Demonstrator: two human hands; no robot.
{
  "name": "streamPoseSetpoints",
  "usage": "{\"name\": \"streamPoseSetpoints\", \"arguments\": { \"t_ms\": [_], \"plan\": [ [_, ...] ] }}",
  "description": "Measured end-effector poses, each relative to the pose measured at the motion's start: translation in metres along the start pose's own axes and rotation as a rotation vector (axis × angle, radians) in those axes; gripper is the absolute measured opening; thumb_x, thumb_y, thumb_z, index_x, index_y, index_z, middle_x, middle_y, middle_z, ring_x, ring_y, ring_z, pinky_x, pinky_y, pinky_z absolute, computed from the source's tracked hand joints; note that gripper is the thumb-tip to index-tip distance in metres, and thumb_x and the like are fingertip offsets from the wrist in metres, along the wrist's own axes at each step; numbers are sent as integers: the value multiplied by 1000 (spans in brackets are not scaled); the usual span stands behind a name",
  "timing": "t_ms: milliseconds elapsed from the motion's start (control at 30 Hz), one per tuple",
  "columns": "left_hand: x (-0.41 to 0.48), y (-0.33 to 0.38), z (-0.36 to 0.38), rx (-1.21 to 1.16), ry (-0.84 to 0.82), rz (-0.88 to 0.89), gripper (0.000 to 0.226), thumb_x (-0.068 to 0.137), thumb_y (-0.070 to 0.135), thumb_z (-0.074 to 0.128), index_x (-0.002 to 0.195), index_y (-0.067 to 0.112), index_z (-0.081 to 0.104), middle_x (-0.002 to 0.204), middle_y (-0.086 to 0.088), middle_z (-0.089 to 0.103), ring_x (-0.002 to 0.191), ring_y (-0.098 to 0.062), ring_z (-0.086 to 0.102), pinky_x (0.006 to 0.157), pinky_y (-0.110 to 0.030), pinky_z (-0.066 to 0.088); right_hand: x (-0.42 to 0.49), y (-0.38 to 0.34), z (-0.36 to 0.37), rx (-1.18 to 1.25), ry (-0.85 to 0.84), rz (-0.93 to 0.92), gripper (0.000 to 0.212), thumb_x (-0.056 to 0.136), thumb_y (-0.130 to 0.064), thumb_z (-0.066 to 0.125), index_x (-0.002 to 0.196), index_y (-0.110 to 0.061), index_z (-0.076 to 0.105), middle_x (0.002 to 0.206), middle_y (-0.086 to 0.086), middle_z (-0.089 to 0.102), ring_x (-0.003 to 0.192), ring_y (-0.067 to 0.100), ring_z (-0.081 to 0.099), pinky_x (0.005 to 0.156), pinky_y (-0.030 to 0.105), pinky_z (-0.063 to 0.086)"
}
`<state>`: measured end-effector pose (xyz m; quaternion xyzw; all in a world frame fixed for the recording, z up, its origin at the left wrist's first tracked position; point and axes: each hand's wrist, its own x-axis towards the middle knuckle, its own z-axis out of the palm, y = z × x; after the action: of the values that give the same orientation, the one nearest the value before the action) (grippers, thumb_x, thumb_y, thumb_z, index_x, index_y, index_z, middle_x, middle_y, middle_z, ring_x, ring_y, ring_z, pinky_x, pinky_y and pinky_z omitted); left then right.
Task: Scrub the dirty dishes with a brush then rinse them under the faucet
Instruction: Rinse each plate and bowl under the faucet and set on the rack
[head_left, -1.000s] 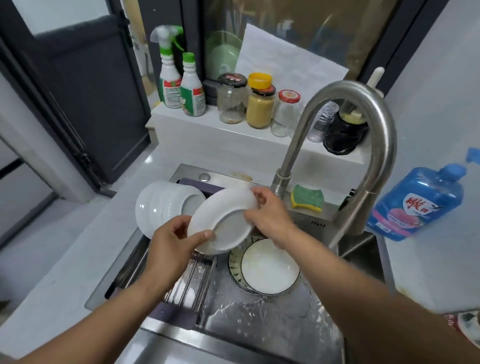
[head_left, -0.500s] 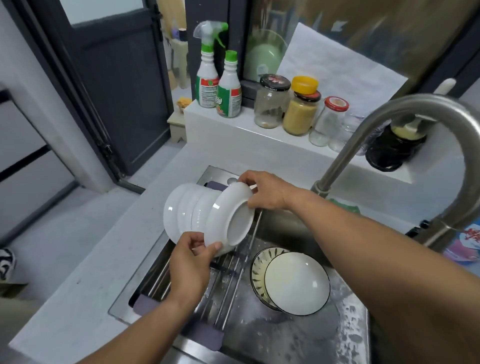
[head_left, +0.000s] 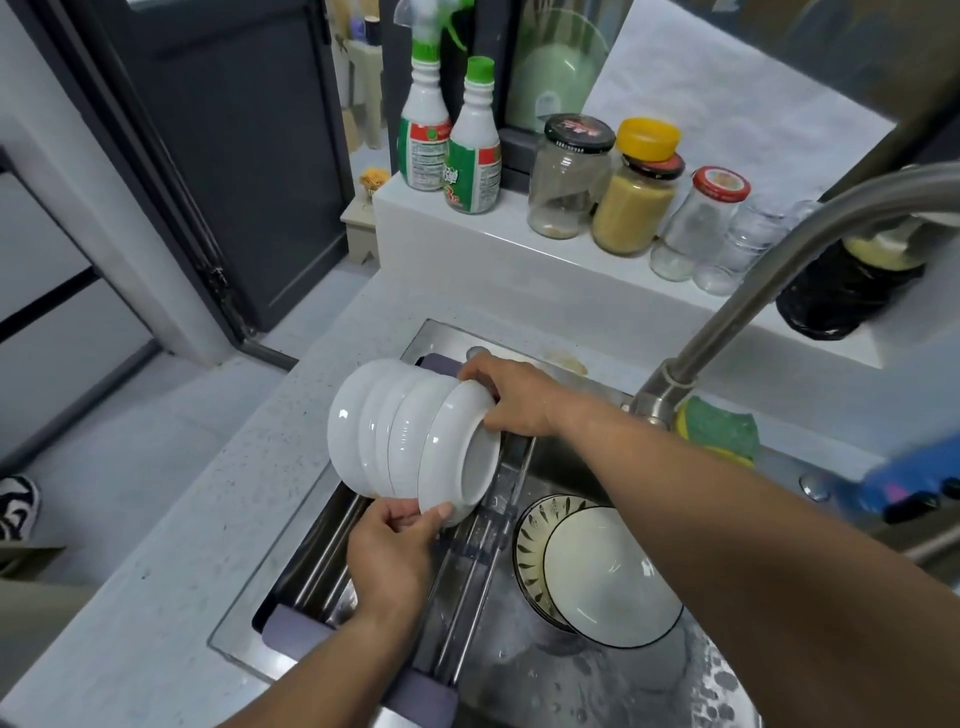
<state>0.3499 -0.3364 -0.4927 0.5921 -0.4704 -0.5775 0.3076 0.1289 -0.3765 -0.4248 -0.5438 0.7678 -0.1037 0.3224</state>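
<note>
Fingers (head_left: 408, 519) pinch rim of glossy white bowl (head_left: 447, 452), tilted sideways.

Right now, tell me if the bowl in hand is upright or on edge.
On edge: the white bowl stands against the row of bowls, left hand at its lower rim, right hand at its top.

Home kitchen: steel sink (head_left: 597, 686) w/ gooseneck faucet (head_left: 779, 280), roll-up drying rack (head_left: 467, 582) across it w/ a stack of white bowls (head_left: 395, 426), sponge (head_left: 719, 428) at the sink edge. Ledge (head_left: 467, 244) behind carries glass jars (head_left: 631, 208) & 2 cleaner bottles (head_left: 472, 150); black-rimmed bowls (head_left: 608, 577) lie in the basin.
</note>
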Motion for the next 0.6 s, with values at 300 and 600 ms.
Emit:
{"name": "streamPoseSetpoints", "arguments": {
  "t_ms": [300,600],
  "plan": [
    [2,4,-3,138,68,-14,23,74,34,90,82,21,72,69,10,73,73,-11,71,74,-34,54,16,-2,18,90,41,-5,57,87,-11,64,140,-29,51,136,4,54,119,23,55,92,28,42],
    [-5,9,1,128,150,-40,42,72,33,91,87,13,57,71,6,64,65,-14,60,74,-39,49,10,4,37,149,139,-32,59,96,-11,55,152,-25,44,151,3,49,136,23,47,101,23,36]
  ]
}}
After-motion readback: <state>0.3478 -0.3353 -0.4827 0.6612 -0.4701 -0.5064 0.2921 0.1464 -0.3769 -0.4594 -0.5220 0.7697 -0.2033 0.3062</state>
